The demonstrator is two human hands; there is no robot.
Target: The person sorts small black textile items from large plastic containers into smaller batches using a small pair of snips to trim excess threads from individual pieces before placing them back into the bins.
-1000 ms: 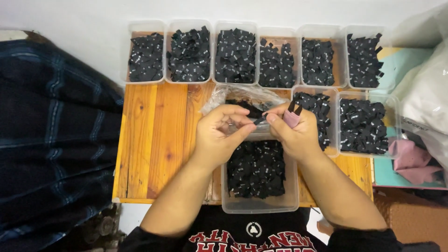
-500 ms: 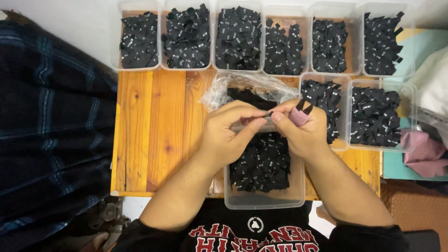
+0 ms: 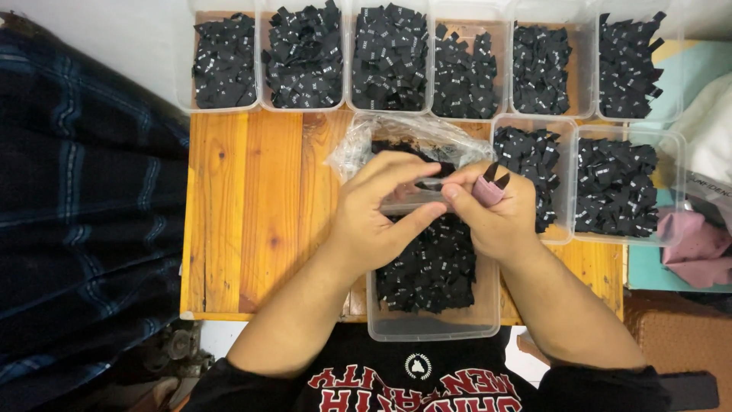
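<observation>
Between both hands, over the near clear plastic tub [image 3: 431,326], one small black fabric label [image 3: 429,183], pinched flat and level. Left hand [image 3: 380,217] at nine o'clock of that label, fingertips and thumb closed on its left end, thumb stretched beneath toward three o'clock. Right hand [image 3: 497,214] at three o'clock, thumb and forefinger clamped together on the right end, with a small pink-handled snipping tool [image 3: 489,185] tucked against the knuckles, its two dark blades apart and pointing toward twelve o'clock. Whether those blades touch anything, impossible to tell.

Directly below, at six o'clock of the hands, the near tub heaped with loose black labels [image 3: 431,263], too many to count. At twelve o'clock of the hands, one crumpled clear plastic bag [image 3: 408,137] with more black labels inside.

Farther toward twelve o'clock, six clear rectangular tubs [image 3: 390,57] in a row, each packed with black labels. At three o'clock of the right hand, two more clear tubs [image 3: 616,187] side by side, touching, likewise filled. Nine tubs counted in all.

Underneath everything, one orange-stained wooden plank tabletop [image 3: 252,206]. At nine o'clock, hanging beside the table edge, dark blue plaid cloth [image 3: 84,206]. At three o'clock, past the table, a bundle of dusty pink fabric [image 3: 698,248].
</observation>
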